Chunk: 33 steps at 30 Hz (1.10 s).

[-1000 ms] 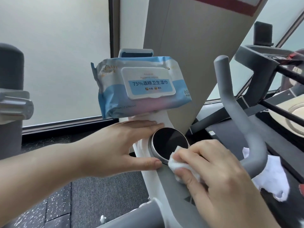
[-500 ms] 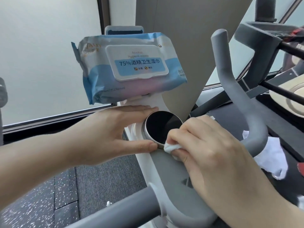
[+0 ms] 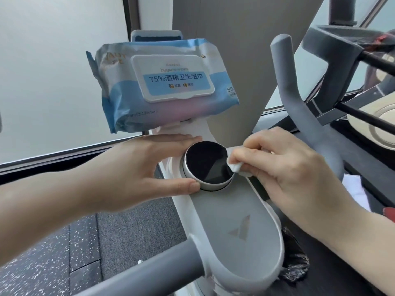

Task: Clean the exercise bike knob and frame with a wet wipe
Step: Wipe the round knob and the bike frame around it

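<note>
Left hand (image 3: pixel 136 167) pinches the knob (image 3: pixel 206 165) rim between thumb and fingers, right hand (image 3: pixel 284 167) clamps folded wet wipe (image 3: pixel 236 166) against knob's right edge.

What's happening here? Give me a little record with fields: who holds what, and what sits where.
Left hand: left hand cups the knob, thumb and fingers on its silver rim
Right hand: right hand pinches a folded wet wipe
Wipe contact: on the right edge of the knob's black face
Wipe pack: wipe pack rests above the knob, lid closed
Frame: grey frame panel below the knob, not being wiped
Handlebar: grey handlebar rises behind the right hand
</note>
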Each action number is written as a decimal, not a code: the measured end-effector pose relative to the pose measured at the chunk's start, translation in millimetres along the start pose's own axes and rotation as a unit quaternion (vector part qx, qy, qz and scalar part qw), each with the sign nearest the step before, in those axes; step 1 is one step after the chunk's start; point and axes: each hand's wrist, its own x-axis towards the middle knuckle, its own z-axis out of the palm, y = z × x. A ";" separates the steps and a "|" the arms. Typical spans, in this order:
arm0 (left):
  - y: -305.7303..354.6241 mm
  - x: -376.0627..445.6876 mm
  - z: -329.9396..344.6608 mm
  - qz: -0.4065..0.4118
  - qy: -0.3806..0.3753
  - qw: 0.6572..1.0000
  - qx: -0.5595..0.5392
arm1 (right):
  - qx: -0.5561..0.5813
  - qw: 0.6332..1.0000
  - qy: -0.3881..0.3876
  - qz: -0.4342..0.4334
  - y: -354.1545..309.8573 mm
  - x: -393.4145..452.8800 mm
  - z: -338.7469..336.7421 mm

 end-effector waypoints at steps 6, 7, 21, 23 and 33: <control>0.6 -0.2 -0.1 -0.008 -0.007 1.000 0.005 | 0.024 0.998 -0.011 -0.064 16.9 26.5 5.8; 0.8 0.2 -0.4 -0.010 -0.012 1.000 0.010 | 0.017 0.997 -0.021 -0.072 16.1 32.8 6.7; -8.4 0.4 -9.1 -0.007 -0.057 0.998 -0.003 | 0.063 0.996 -0.060 -0.017 -32.5 11.5 -3.9; -9.6 -1.0 -9.8 -0.008 -0.077 0.997 0.005 | 0.053 0.998 -0.034 0.006 -27.5 -0.2 -6.8; -8.4 -1.5 -10.1 -0.002 -0.080 0.997 0.001 | 0.058 0.986 0.007 0.153 -44.9 19.9 9.0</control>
